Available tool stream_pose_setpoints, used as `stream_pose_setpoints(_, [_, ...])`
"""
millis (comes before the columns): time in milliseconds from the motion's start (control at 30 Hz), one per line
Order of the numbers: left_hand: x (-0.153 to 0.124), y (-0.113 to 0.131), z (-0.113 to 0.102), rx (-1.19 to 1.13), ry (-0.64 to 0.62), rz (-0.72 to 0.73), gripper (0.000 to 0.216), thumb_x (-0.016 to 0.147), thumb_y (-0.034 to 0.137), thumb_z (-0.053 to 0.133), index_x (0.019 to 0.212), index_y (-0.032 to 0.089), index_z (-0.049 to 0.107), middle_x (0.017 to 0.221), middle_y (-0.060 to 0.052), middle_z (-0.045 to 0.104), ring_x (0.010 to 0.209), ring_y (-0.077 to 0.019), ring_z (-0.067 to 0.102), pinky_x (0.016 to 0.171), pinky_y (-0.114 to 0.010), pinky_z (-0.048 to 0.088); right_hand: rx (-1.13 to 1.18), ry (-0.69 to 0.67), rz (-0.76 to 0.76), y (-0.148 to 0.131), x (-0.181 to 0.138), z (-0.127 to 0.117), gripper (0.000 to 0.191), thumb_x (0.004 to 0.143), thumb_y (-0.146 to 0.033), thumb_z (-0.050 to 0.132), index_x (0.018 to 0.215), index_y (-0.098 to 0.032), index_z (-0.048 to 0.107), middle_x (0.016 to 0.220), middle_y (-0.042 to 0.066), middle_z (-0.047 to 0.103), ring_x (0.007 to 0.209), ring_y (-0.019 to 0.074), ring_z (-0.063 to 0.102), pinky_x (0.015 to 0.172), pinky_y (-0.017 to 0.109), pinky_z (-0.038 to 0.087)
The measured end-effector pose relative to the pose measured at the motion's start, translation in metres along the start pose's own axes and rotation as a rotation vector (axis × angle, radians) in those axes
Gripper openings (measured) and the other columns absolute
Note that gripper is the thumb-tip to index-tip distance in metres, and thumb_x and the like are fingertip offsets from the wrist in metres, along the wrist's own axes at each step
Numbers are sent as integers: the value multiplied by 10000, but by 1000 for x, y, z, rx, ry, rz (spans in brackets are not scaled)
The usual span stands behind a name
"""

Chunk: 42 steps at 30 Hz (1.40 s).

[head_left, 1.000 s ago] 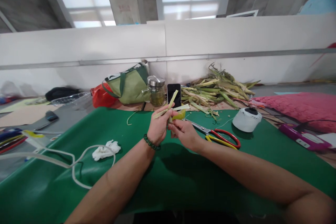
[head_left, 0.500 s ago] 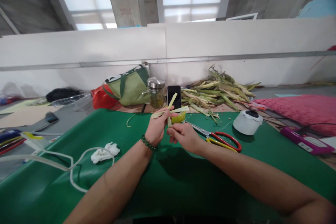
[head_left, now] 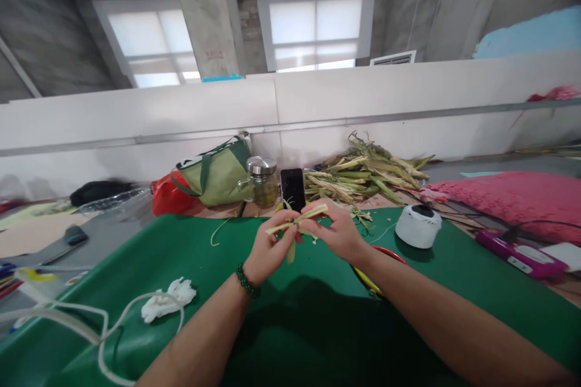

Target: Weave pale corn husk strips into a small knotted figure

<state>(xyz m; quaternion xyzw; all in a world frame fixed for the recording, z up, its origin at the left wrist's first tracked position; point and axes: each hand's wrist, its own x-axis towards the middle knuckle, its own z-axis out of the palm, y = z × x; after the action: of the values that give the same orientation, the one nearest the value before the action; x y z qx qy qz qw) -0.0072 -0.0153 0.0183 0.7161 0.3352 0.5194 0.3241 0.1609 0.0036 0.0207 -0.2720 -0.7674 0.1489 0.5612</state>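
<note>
Pale green leaf strips cross one another between my two hands above the green mat. My left hand, with a green bead bracelet at the wrist, pinches them near the crossing. From the other side, my right hand is closed with thumb and fingers on the strips. One strip end hangs below the fingertips. Under my right forearm lie scissors, with a red handle and a yellow handle showing; their blades are hidden. Behind the hands a black phone stands upright.
A glass jug with a metal lid and a green bag stand at the back. Right of them is a heap of leaves. A white container and purple power strip lie right; crumpled tissue and white cable left.
My right hand has moved up and forward onto the strips, which have turned between my fingers. The whole view has tilted upward, so the table sits lower in the picture.
</note>
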Motion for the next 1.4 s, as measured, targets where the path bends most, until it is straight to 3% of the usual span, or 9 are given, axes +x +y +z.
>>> stream_pose_setpoints(100, [-5,-5,1,267,28,151,344,838,276,551,1162,160,555,641,5,627,610,-138,597,611,-241,461,-38,18,-215,-9,-1,-4,91,829,-260,623,767,-195,617,708,22,627,673,136,561,637,269,450])
stream_pose_setpoints(233, [-6,-15,-4,513,112,335,647,847,203,511,1441,181,255,700,19,639,714,-146,611,724,-266,489,-17,-101,-411,-24,0,-16,143,828,-256,600,707,-181,607,709,48,625,685,154,555,657,302,452])
stream_pose_setpoints(433, [-3,-13,-8,778,89,564,678,875,161,435,1488,204,148,842,-38,677,788,-176,620,726,-284,516,12,-69,-13,-21,4,-18,170,862,-307,550,773,-183,626,791,47,665,758,160,609,692,281,473])
stream_pose_setpoints(567, [-3,-9,-7,869,50,654,631,894,187,416,1484,204,190,868,-65,683,765,-182,619,715,-291,521,-35,-253,109,-14,5,-15,155,838,-314,578,864,-193,671,881,41,705,810,164,623,606,231,446])
stream_pose_setpoints(800, [-5,-7,-8,644,38,432,370,854,212,511,1215,218,593,806,-40,701,734,-159,632,700,-262,514,-150,-271,-103,-8,5,-15,208,850,-333,603,716,-198,688,680,13,691,655,138,565,676,275,408])
stream_pose_setpoints(1033, [-6,2,-5,399,133,246,336,784,232,614,1116,226,667,725,-23,689,681,-157,630,707,-270,503,-256,-177,-238,-11,2,-12,167,849,-259,593,717,-204,679,675,23,689,644,146,572,684,303,398])
stream_pose_setpoints(1167, [-4,6,-2,209,101,139,233,752,266,658,964,202,730,802,-61,725,724,-180,646,704,-286,506,-151,-132,-95,-18,0,-11,153,826,-242,573,727,-192,678,669,24,682,615,133,584,588,255,415])
stream_pose_setpoints(1300, [1,7,-1,-34,-19,-94,188,715,344,698,700,161,738,732,-83,715,685,-190,639,610,-272,494,28,-174,219,-21,5,-19,124,766,-270,609,774,-171,682,710,28,681,639,136,604,569,238,450])
stream_pose_setpoints(1400, [4,6,-3,-134,-38,-157,254,695,370,718,564,154,699,713,-85,699,743,-196,635,659,-271,493,191,-243,389,-18,10,-25,256,651,-270,708,878,-159,668,760,25,679,683,145,624,606,246,489])
